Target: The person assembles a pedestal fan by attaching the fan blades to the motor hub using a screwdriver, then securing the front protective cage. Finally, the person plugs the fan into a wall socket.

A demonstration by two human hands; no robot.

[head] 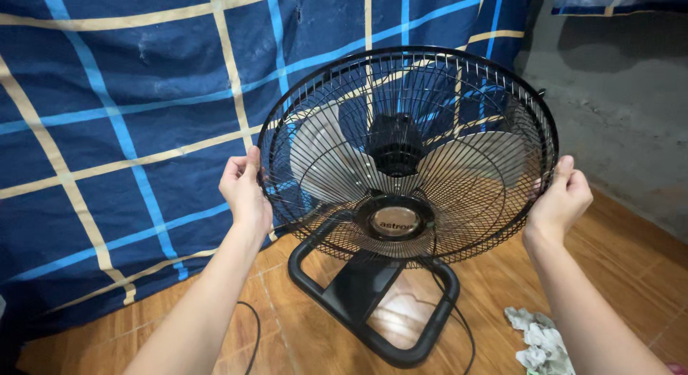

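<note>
Hands, left hand (244,192) and right hand (562,199), clasp opposite rims of fan (408,156); grille faces the camera, tilted upward.

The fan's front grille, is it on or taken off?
On: the black wire grille covers the blades, gripped at its rim by both hands.

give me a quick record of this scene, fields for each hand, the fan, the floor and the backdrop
left hand: left hand grips the left rim of the fan guard
right hand: right hand grips the guard's right rim
fan: black desk fan, pale blades behind the wire guard, on a black loop base
floor: brown wood-look tiles, white crumpled cloth at lower right, black cord
backdrop: blue checked fabric
</note>
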